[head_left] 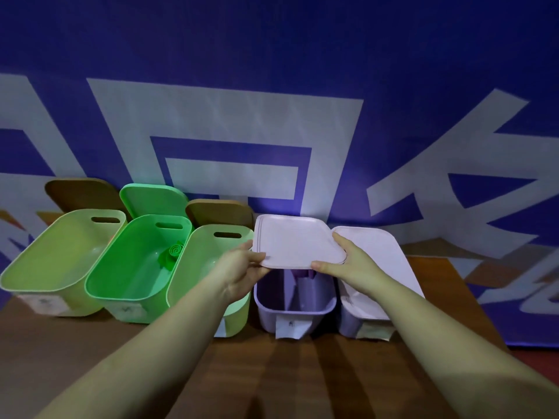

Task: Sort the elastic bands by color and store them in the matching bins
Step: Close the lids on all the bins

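Note:
Five bins stand in a row against the wall. Both hands hold a pale pink lid [295,241] tilted above the open purple bin [295,313]. My left hand [242,272] grips the lid's near left edge, my right hand [348,264] its near right corner. Something purple [302,273] shows in that bin below the lid. The bright green bin [133,264] holds green elastic bands [172,252]. The rightmost bin [366,323] wears a pale lid [378,255].
A yellow-green bin [57,255] stands at far left and another yellow-green bin [205,261] left of the purple one. Two brown lids [81,193] and a green lid [151,198] lean on the blue banner wall behind. Wooden tabletop [287,373] lies in front.

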A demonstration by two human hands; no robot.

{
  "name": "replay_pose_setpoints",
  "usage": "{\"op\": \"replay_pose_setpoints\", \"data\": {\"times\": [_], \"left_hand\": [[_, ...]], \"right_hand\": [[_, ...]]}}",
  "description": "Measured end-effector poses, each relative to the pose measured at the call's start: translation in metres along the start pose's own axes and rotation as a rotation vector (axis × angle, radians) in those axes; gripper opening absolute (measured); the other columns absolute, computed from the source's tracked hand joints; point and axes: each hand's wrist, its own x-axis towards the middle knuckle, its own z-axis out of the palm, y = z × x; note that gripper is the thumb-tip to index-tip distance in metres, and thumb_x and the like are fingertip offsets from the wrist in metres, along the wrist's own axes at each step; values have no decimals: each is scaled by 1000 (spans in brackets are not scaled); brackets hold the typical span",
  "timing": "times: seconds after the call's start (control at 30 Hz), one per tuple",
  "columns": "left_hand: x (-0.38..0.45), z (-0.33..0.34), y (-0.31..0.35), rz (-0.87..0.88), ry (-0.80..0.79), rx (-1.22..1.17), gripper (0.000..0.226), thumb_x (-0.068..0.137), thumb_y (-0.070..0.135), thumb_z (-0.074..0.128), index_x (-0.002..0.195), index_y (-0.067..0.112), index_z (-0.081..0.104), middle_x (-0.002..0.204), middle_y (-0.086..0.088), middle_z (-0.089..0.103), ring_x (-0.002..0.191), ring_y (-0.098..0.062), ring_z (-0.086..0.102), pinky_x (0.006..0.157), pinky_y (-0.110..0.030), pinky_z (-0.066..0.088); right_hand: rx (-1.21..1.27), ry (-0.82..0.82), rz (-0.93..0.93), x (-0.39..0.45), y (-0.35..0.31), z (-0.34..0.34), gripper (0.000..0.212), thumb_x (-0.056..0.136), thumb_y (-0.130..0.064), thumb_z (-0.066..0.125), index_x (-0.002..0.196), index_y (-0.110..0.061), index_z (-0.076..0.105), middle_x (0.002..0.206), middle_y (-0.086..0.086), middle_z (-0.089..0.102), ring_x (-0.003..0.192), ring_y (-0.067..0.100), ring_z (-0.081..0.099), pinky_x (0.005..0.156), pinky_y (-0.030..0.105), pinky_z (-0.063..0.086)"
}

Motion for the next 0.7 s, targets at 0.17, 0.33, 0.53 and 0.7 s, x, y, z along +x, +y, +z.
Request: {"op": "replay_pose_setpoints", "data": {"times": [0.17,0.33,0.53,0.7], "left_hand": [[-4,-18,-14,86,-39,336,42,91,-9,46,130,7,45,125,-11,59,106,-23,60,86,-32,55],[-2,-43,-21,160,-44,1048,96,68,32,83,145,24,27,134,17,43,123,-5,43,101,-22,34],[5,-56,-37,184,61,1358,106,68,41,81,150,21,16,157,0,19,146,-21,1,117,-38,14],[9,-56,-43,207,131,1623,113,67,52,77,151,16,11,159,-10,1,144,-31,-15,117,-43,3]], "right_hand": [[-3,48,-52,-2,22,13,100,69,-30,83,149,-19,24,146,-11,33,127,2,32,89,4,24],[-109,99,-58,-4,34,26,112,53,-60,84,145,-38,24,143,-21,36,131,9,37,107,28,36],[-271,105,-20,-9,54,42,115,59,-58,80,150,-28,15,156,-3,22,144,21,16,116,38,14],[-355,105,-5,-5,70,51,118,60,-62,77,151,-26,11,159,-4,14,147,18,5,118,38,3]]}}
